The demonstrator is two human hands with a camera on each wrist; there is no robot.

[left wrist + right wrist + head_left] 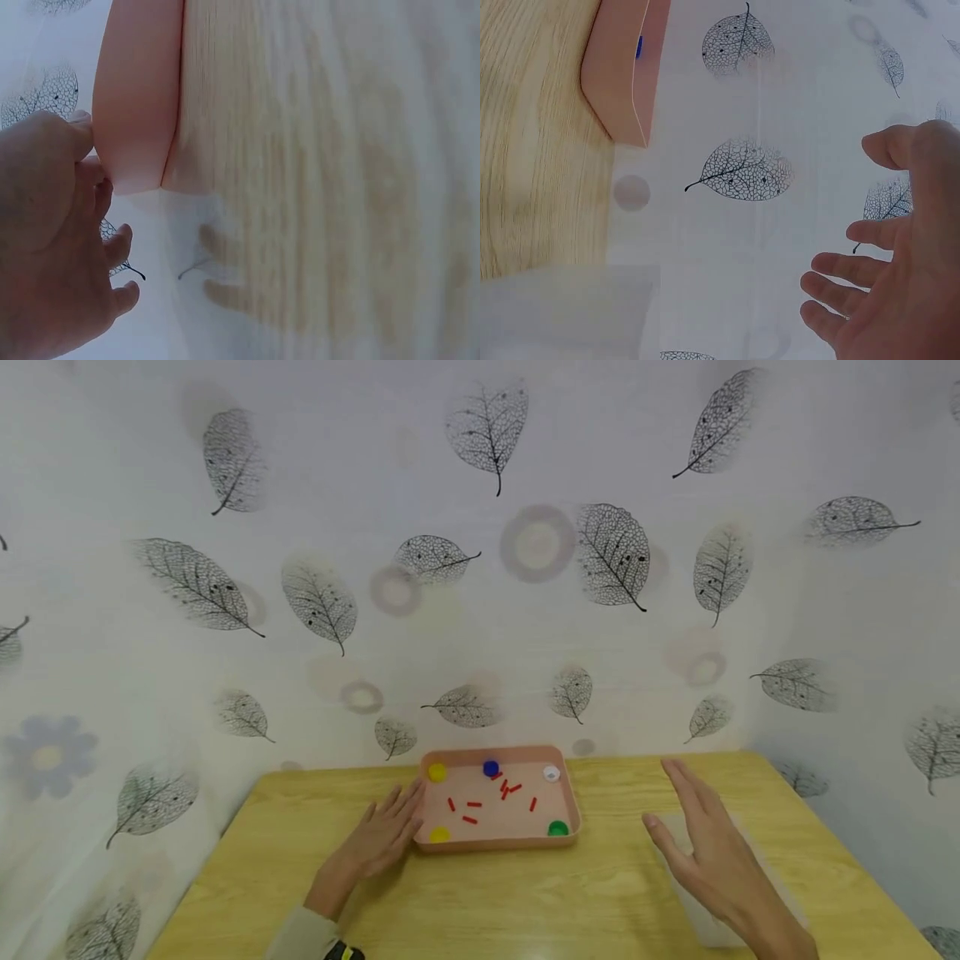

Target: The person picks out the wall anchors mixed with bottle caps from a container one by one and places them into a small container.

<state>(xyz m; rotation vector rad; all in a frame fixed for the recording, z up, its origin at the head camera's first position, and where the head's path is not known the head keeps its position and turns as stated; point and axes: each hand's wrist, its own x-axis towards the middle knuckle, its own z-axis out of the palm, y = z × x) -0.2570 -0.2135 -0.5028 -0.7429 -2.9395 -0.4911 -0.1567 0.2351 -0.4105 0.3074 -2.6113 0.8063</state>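
A shallow pink tray sits toward the back of the table in the head view. Several short red sticks lie scattered inside it. Round caps stand near its edges: a blue cap at the back, a white cap back right, a green cap front right, and yellow caps at both left corners. My left hand rests its extended fingers against the tray's left wall. Fingers spread and holding nothing, my right hand hovers at the right.
A pale, flat rectangular piece lies on the wooden table, partly hidden under my right hand. Behind the table rises a pale wall covering printed with dark leaves, and it continues along both sides.
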